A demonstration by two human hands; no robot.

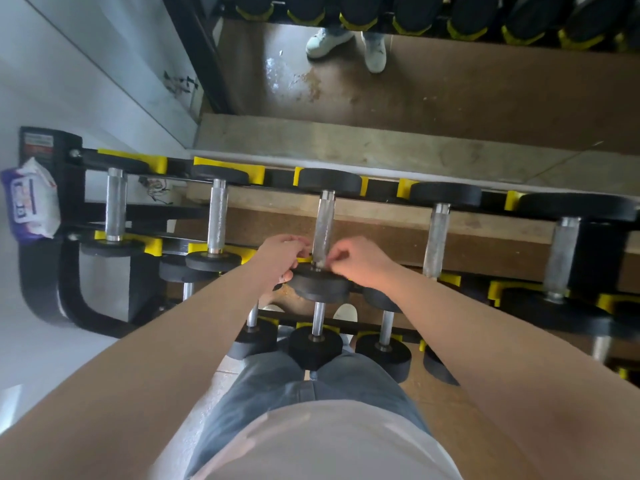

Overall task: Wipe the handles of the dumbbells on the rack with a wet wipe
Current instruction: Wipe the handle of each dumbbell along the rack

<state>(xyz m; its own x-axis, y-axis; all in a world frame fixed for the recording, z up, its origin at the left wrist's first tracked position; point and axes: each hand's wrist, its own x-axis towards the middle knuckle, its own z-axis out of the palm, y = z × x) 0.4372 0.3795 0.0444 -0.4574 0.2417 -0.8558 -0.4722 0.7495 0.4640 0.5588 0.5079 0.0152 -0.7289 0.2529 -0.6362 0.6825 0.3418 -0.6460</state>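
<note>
Looking down on the middle dumbbell [318,287] of five on the top tier of a black and yellow rack [38,271]. Lies level in yellow cradles, with the long axis running straight away from the body: one black head near, the other far. Shows a silver knurled handle [323,223], pointing forward, parallel to the handles of the neighbours on both sides.

Reaching in with both hands to the near end of this handle, just above the near head. Keeps the left hand [282,256] on the left side of the handle, with fingers curled in toward the metal and the thumb down at the rim of the head. Cannot tell whether gripping or only touching. Keeps the right hand [360,261] on the right side, with fingertips drawn together, pinching a small pale scrap at the base of the handle. Seems to be the wet wipe [321,263], but too blurred to say more.

Leaves the longer part of the handle, beyond the hands, bare.

Also showing a white and purple pack of wipes [29,199] at the left end of the rack, well apart from both hands.
</note>
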